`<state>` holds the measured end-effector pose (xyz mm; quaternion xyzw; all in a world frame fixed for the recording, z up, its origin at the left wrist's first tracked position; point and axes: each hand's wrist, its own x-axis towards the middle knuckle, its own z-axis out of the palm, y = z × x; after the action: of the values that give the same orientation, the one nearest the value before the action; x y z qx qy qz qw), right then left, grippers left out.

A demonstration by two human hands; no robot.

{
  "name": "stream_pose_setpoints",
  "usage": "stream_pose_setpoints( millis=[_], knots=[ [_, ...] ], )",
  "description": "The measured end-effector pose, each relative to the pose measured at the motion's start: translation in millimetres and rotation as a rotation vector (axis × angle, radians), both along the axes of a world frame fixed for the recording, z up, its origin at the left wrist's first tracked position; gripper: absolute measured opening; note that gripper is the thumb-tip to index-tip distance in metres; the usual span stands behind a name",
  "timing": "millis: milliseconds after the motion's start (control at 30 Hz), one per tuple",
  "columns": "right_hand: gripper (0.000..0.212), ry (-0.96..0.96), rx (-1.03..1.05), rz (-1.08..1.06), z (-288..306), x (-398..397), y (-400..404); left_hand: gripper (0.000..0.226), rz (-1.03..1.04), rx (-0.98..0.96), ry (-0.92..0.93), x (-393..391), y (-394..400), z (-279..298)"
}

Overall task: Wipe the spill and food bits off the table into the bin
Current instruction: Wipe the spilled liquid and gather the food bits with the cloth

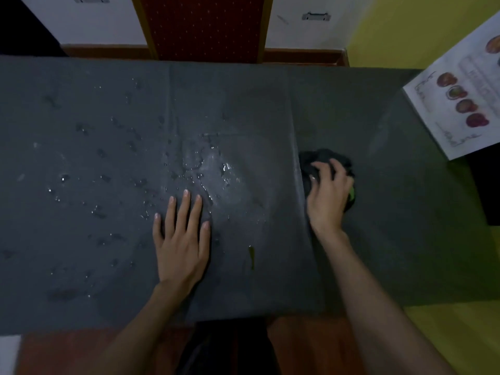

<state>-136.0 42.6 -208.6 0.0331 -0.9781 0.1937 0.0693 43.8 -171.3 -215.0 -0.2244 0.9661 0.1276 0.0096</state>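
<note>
A dark grey table point(392, 239) carries a wet spill point(213, 169) near its middle, with many droplets and dark specks scattered to the left. A small green food bit point(251, 257) lies near the front edge. My left hand point(182, 239) rests flat on the table just below the spill, fingers spread. My right hand point(328, 194) presses down on a crumpled dark cloth point(328, 159) with a green patch, to the right of the spill. No bin is in view.
A printed sheet with food pictures point(460, 104) lies at the table's right far corner. A red chair back point(205, 25) stands behind the far edge. Yellow floor shows to the right.
</note>
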Motion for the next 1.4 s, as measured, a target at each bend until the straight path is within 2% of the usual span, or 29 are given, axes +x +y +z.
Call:
stream_pose_setpoints(
  millis=[67,167,267,333,400,500,567,633,700,800,867,933,1000,1067,1133,1233,1300,1367,1400],
  knots=[
    [0.042,0.003,-0.008,0.14,-5,19,-23,0.053,0.003,0.003,0.019,0,1,-1],
    [0.05,-0.016,-0.082,0.489,-5,73,-40,0.055,0.011,0.024,0.05,1,-1,-3],
    [0.052,-0.092,-0.082,0.907,0,128,-10,0.059,0.009,0.065,0.073,3,-3,-3],
    [0.056,-0.1,-0.03,1.08,3,143,31,0.058,0.007,0.07,0.079,4,-3,-3],
    [0.053,0.009,-0.035,0.958,3,130,71,0.056,0.016,0.055,0.074,3,-1,-4],
    [0.037,0.08,-0.076,0.371,-1,80,94,0.056,0.027,0.06,0.066,2,1,-4],
    [0.033,0.078,-0.091,0.159,-5,53,71,0.056,0.03,0.065,0.074,3,2,-3],
    [0.037,0.1,-0.112,0.148,-12,51,32,0.055,0.033,0.07,0.078,3,2,-3],
    [0.044,0.106,-0.149,0.237,-10,72,-2,0.055,0.04,0.08,0.086,2,1,-4],
    [0.051,0.103,-0.141,0.629,-2,135,-15,0.055,0.035,0.095,0.104,3,-1,-3],
    [0.053,0.005,-0.113,0.919,0,172,7,0.055,0.028,0.079,0.102,4,-2,-4],
    [0.055,-0.038,-0.072,1.071,-1,187,45,0.057,0.015,0.083,0.086,5,-3,-4],
    [0.058,0.052,0.005,0.99,1,180,85,0.059,-0.01,0.148,0.1,5,-5,1],
    [0.055,0.127,0.018,0.608,3,169,111,0.058,-0.036,0.183,0.155,12,-9,8],
    [0.041,0.154,-0.027,0.195,0,166,105,0.053,-0.03,0.048,0.174,27,-14,11],
    [0.037,0.166,-0.089,-0.092,-10,174,40,0.049,0.077,-0.078,0.076,50,-27,9],
    [0.045,0.117,-0.118,-0.125,-13,188,-15,0.052,0.113,-0.034,0.039,61,-36,7],
    [0.053,0.107,-0.123,0.029,-13,208,-59,0.054,0.081,0.015,0.054,67,-47,6],
    [0.057,0.095,-0.12,0.179,-13,219,-72,0.054,0.061,0.039,0.07,70,-53,7]
  ],
)
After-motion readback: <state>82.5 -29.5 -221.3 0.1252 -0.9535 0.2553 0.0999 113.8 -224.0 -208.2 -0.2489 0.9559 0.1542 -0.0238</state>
